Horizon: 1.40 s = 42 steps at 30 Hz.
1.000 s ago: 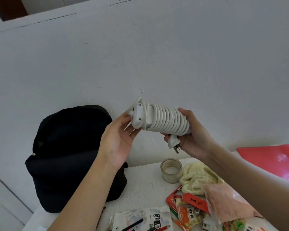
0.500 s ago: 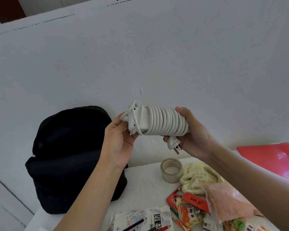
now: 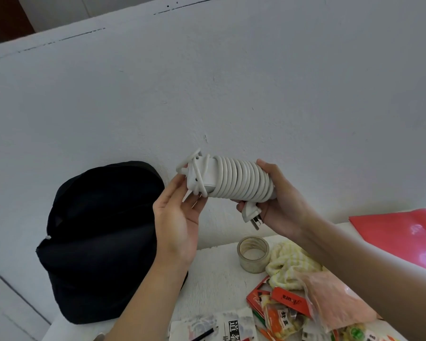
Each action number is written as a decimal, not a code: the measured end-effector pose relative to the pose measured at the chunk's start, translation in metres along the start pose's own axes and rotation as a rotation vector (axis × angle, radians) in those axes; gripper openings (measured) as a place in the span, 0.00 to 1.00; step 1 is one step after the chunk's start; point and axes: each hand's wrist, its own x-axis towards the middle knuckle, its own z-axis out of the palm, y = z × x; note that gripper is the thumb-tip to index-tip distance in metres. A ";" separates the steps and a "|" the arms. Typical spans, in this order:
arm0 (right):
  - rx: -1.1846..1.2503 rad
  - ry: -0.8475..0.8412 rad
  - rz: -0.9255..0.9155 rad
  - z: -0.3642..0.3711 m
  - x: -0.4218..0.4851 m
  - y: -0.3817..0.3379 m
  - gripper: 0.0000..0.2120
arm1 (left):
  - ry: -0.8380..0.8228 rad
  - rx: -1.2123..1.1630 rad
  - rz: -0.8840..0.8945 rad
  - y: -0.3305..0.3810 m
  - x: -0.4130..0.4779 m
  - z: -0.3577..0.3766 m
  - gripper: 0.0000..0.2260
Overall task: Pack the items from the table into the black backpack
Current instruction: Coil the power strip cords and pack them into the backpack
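Both of my hands are raised above the table, sharing one load: my right hand [image 3: 283, 203] has its fingers curled over the right end of a white power strip [image 3: 234, 180] whose cord is wound round it in tight coils, and my left hand [image 3: 180, 225] pinches the left end between thumb and fingertips, palm turned toward me. The strip lies roughly level, its left end a little higher, and the plug [image 3: 251, 215] hangs loose under my right palm with its metal pins pointing down. Nearest me, at the lower edge of the white table [image 3: 214, 279], lies a printed booklet [image 3: 234, 326] with a dark pencil [image 3: 204, 334] across it, and to its right a heap of orange and red snack packets [image 3: 280, 318]. A pink plastic bag [image 3: 335, 299] rests partly on that heap, under my right forearm. Just beyond it sits a crumpled yellow cloth [image 3: 288, 264], and touching the cloth's left side is a roll of clear tape [image 3: 252, 254] lying flat with its hole facing up. Farther right, a glossy red folder [image 3: 399, 232] lies near the table's far edge. The black backpack [image 3: 101, 242] stands upright at the far left end of the table, partly behind my left forearm, its back against the white wall [image 3: 231, 82]; I cannot tell whether its zip is open. The power strip is held up to the right of the backpack's top, apart from it.
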 end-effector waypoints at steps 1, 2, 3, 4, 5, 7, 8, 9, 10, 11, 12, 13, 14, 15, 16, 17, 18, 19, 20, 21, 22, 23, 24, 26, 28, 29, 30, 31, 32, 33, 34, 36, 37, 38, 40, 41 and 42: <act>0.004 0.003 -0.008 0.000 0.001 0.000 0.20 | -0.028 -0.027 -0.007 0.001 -0.003 0.001 0.14; 0.003 0.004 -0.021 0.000 0.001 -0.001 0.19 | -0.052 -0.034 -0.006 0.003 -0.007 0.002 0.17; -0.003 0.006 -0.038 0.001 0.002 -0.001 0.18 | -0.062 -0.009 0.009 0.005 -0.008 0.005 0.17; -0.012 0.011 -0.055 0.002 0.002 -0.002 0.17 | -0.064 0.035 0.023 0.007 -0.010 0.009 0.17; -0.021 0.019 -0.072 0.004 0.002 -0.002 0.15 | -0.050 0.084 0.035 0.009 -0.011 0.012 0.17; -0.038 0.036 -0.097 0.007 0.000 -0.003 0.13 | -0.026 0.131 0.030 0.011 -0.013 0.017 0.20; -0.044 0.039 -0.109 0.008 -0.001 -0.004 0.13 | -0.029 0.136 0.018 0.013 -0.013 0.019 0.20; -0.050 0.038 -0.124 0.007 -0.003 -0.005 0.13 | -0.039 0.138 0.002 0.014 -0.012 0.019 0.19; -0.058 0.033 -0.142 0.007 -0.004 -0.006 0.12 | -0.049 0.144 -0.016 0.016 -0.011 0.018 0.18; -0.070 0.027 -0.158 0.006 -0.005 -0.008 0.11 | -0.061 0.148 -0.038 0.017 -0.008 0.017 0.16; -0.086 0.023 -0.169 0.006 -0.006 -0.010 0.10 | -0.072 0.148 -0.064 0.018 -0.007 0.015 0.15; -0.101 0.021 -0.177 0.006 -0.006 -0.011 0.10 | -0.085 0.139 -0.096 0.019 -0.005 0.014 0.15; -0.111 0.023 -0.185 0.006 -0.007 -0.012 0.10 | -0.098 0.122 -0.129 0.019 -0.004 0.014 0.15; -0.116 0.024 -0.190 0.005 -0.007 -0.012 0.10 | -0.108 0.104 -0.158 0.018 -0.003 0.013 0.16; -0.117 0.028 -0.192 0.005 -0.007 -0.012 0.10 | -0.111 0.082 -0.186 0.017 -0.004 0.013 0.17; -0.118 0.033 -0.192 0.005 -0.007 -0.012 0.10 | -0.108 0.054 -0.212 0.014 -0.005 0.013 0.18; -0.122 0.037 -0.191 0.006 -0.007 -0.011 0.10 | -0.102 0.016 -0.239 0.011 -0.007 0.013 0.19; -0.132 0.040 -0.191 0.008 -0.006 -0.011 0.10 | -0.095 -0.031 -0.267 0.006 -0.008 0.012 0.20; -0.145 0.043 -0.189 0.010 -0.006 -0.010 0.10 | -0.090 -0.076 -0.296 0.001 -0.011 0.011 0.21; -0.156 0.046 -0.188 0.012 -0.005 -0.010 0.10 | -0.089 -0.102 -0.316 -0.005 -0.013 0.011 0.22; -0.162 0.049 -0.188 0.014 -0.005 -0.010 0.10 | -0.089 -0.113 -0.328 -0.009 -0.015 0.010 0.24; -0.163 0.054 -0.186 0.015 -0.004 -0.009 0.10 | -0.091 -0.113 -0.337 -0.013 -0.015 0.008 0.25; -0.162 0.059 -0.180 0.015 -0.004 -0.008 0.11 | -0.094 -0.113 -0.347 -0.014 -0.014 0.006 0.26; -0.174 0.076 -0.155 0.014 -0.003 -0.007 0.13 | -0.095 -0.080 -0.363 -0.011 -0.007 -0.004 0.27; -0.229 0.112 -0.123 0.011 -0.003 -0.005 0.15 | -0.093 0.052 -0.370 -0.004 0.003 -0.019 0.26; -0.262 0.131 -0.110 0.010 -0.002 -0.003 0.16 | -0.112 0.150 -0.363 0.001 0.008 -0.027 0.27; -0.287 0.145 -0.100 0.009 -0.001 -0.002 0.16 | -0.146 0.241 -0.348 0.006 0.012 -0.035 0.27; -0.304 0.153 -0.092 0.009 0.000 0.000 0.16 | -0.189 0.315 -0.324 0.011 0.016 -0.041 0.28; -0.317 0.155 -0.089 0.009 0.001 0.002 0.16 | -0.232 0.376 -0.296 0.016 0.019 -0.046 0.28; -0.332 0.154 -0.091 0.010 0.002 0.003 0.15 | -0.275 0.436 -0.274 0.021 0.020 -0.050 0.28; -0.352 0.148 -0.095 0.012 0.003 0.004 0.15 | -0.325 0.501 -0.259 0.025 0.021 -0.053 0.29; -0.404 0.128 -0.096 0.016 0.005 0.006 0.16 | -0.455 0.678 -0.228 0.033 0.022 -0.055 0.29; -0.438 0.119 -0.100 0.018 0.006 0.005 0.17 | -0.527 0.792 -0.200 0.037 0.022 -0.053 0.28; -0.476 0.102 -0.107 0.020 0.006 0.006 0.18 | -0.582 0.894 -0.179 0.040 0.022 -0.052 0.27; -0.560 0.044 -0.128 0.027 0.003 0.006 0.21 | -0.668 1.032 -0.181 0.042 0.019 -0.045 0.28; -0.609 0.003 -0.140 0.031 0.001 0.005 0.23 | -0.713 1.067 -0.188 0.041 0.016 -0.041 0.28; -0.675 -0.041 -0.155 0.035 0.000 0.004 0.24 | -0.745 1.076 -0.190 0.037 0.013 -0.039 0.28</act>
